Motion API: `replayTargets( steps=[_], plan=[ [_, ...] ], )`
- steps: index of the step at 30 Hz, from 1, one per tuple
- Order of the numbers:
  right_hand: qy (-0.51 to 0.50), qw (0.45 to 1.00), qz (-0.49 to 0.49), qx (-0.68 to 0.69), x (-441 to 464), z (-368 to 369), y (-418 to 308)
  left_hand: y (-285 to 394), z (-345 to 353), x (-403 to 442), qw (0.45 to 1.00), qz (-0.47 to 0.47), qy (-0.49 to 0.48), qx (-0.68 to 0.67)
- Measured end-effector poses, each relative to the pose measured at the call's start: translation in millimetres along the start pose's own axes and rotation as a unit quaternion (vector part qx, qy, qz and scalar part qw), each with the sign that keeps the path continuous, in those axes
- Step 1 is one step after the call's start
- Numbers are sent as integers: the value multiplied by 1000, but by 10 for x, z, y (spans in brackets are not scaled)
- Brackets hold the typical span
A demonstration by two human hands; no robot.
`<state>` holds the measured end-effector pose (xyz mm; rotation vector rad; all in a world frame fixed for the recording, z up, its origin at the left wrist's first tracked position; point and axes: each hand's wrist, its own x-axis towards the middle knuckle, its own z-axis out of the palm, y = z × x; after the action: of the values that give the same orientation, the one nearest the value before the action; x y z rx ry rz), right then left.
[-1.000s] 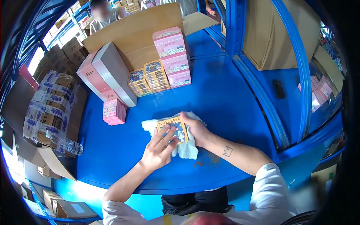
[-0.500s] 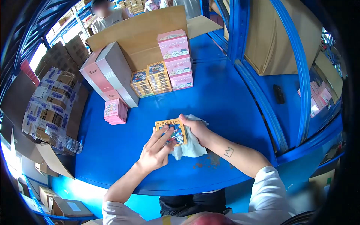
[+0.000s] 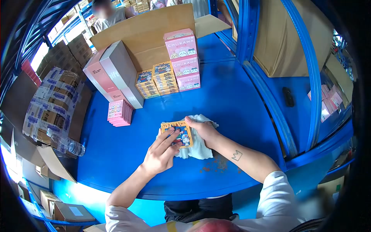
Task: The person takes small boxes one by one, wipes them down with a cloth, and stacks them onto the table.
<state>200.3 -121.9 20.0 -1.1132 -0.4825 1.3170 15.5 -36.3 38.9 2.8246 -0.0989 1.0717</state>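
A small yellow cardboard box (image 3: 187, 142) with a blue cartoon picture is held above the blue table, its printed face up. My left hand (image 3: 160, 152) grips it from the left, with fingers laid across the picture. At the upper right corner of the box rests the thumb of my right hand (image 3: 205, 131). That hand is closed on a pale, crumpled cloth (image 3: 201, 149), which spreads beneath and to the right of the box. The undersides of the box and the right fingertips are hidden.
Beyond my hands stand stacked yellow boxes (image 3: 165, 79), pink Chiikawa boxes (image 3: 185, 67), a tall grey-pink carton (image 3: 119, 73) and small pink packs (image 3: 119, 113). A plastic bottle (image 3: 73, 147) lies left. Brown crumbs (image 3: 220, 164) dot the blue table (image 3: 239, 127). Another person (image 3: 110, 17) is behind.
The yellow box and both hands have barely shifted. The cloth's lower edge has drawn up slightly, and its folds have changed.
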Motion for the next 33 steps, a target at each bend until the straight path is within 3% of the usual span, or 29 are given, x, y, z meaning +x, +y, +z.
replayTargets(
  steps=[2,3,7,12,17,19,22,28,32,33],
  plan=[
    [103,990,1,-94,-11,12,-22,-18,13,-6,1000,-8,-10,-19],
    [103,990,0,-93,-31,12,-30,-22,25,-5,1000,-6,-11,-19],
    [-98,955,-145,-238,-140,24,-26,-19,73,-36,986,-108,43,-120],
    [-189,916,-240,-260,-48,-7,199,-20,87,-71,928,-190,152,-280],
    [-289,940,-104,-146,-81,18,296,4,150,-108,886,-238,185,-351],
    [-261,932,-145,-207,-101,63,255,-6,140,-110,893,-235,179,-339],
    [-164,871,-262,-382,-161,120,120,-7,130,-98,912,-223,164,-302],
    [-62,907,-247,-336,-150,9,-99,68,-26,43,963,-211,67,-156],
    [-152,984,-39,-85,-127,16,64,2,19,-89,981,-170,50,-73],
    [-153,984,-38,-85,-117,16,88,-8,-5,-90,981,-172,51,-73]
  ],
)
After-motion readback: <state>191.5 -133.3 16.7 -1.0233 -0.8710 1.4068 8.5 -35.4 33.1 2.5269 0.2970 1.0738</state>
